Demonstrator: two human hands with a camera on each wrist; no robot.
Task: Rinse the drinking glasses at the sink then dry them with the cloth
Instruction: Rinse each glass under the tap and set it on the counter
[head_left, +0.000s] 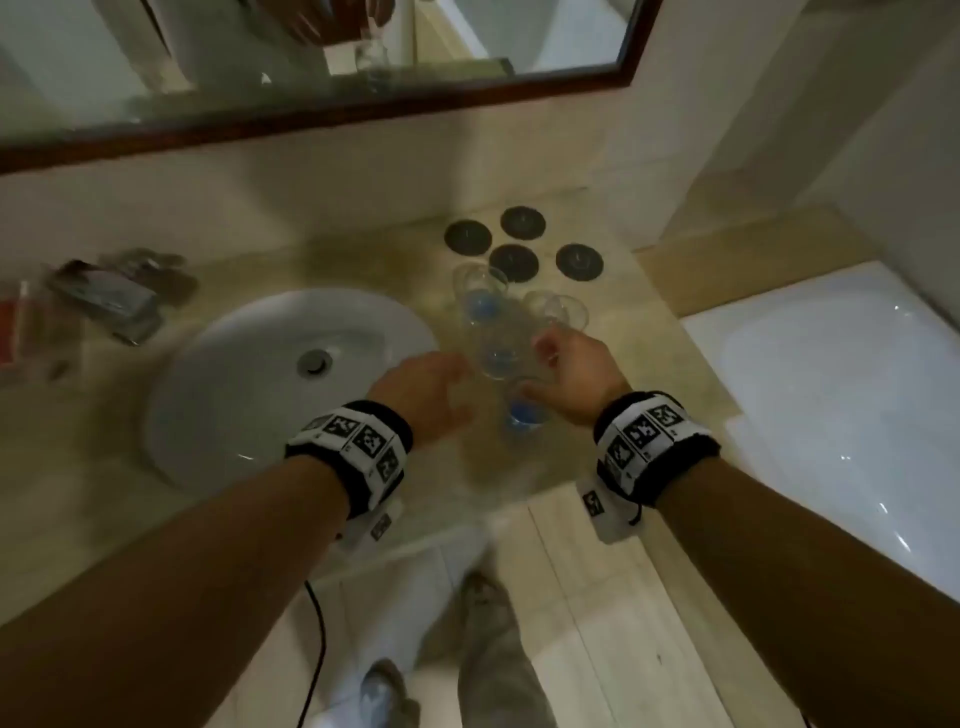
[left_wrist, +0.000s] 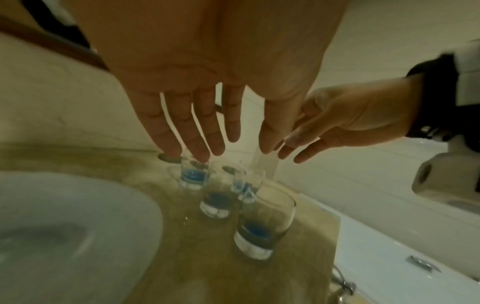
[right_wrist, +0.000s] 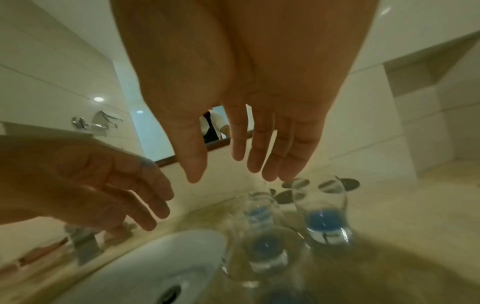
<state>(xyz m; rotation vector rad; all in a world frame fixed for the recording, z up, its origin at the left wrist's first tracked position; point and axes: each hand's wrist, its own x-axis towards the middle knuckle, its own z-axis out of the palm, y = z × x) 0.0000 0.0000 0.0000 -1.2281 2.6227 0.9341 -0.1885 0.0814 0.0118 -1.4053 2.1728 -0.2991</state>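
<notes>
Several clear drinking glasses with blue at the bottom stand upright in a cluster on the counter right of the sink (head_left: 234, 364): the nearest glass (head_left: 524, 410), a middle glass (head_left: 496, 353) and a far glass (head_left: 480, 291). My left hand (head_left: 431, 384) reaches in from the sink side with straight, spread fingers (left_wrist: 202, 127) and holds nothing. My right hand (head_left: 566, 374) comes in from the other side, its fingers (right_wrist: 259, 148) also straight above the glasses (right_wrist: 324, 216). Motion blur hides whether any fingertip touches a rim.
Several black round coasters (head_left: 519, 260) lie behind the glasses near the wall. A blurred chrome tap (head_left: 104, 306) is left of the basin. A white bathtub (head_left: 831, 389) borders the counter on the right. A dark-framed mirror (head_left: 311, 114) hangs above.
</notes>
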